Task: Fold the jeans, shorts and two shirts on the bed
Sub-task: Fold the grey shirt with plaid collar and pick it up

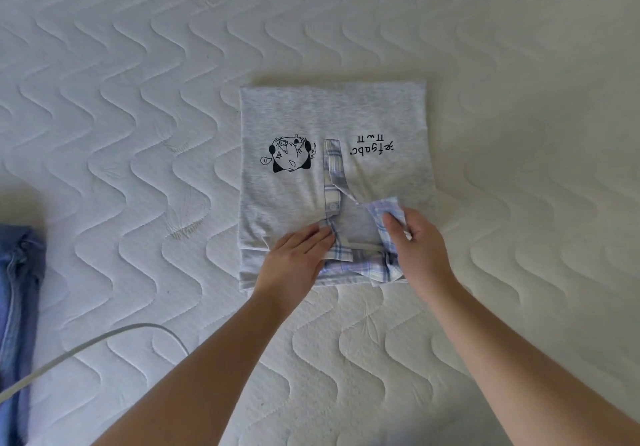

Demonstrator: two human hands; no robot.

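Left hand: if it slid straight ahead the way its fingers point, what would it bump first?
Probably the plaid placket of the grey shirt: the left hand points up-right, fingertips already at the plaid collar.

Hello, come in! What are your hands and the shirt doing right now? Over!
Left hand flat on plaid collar. Right hand pinching collar's other side. Grey shirt folded on bed. Nothing in the way.
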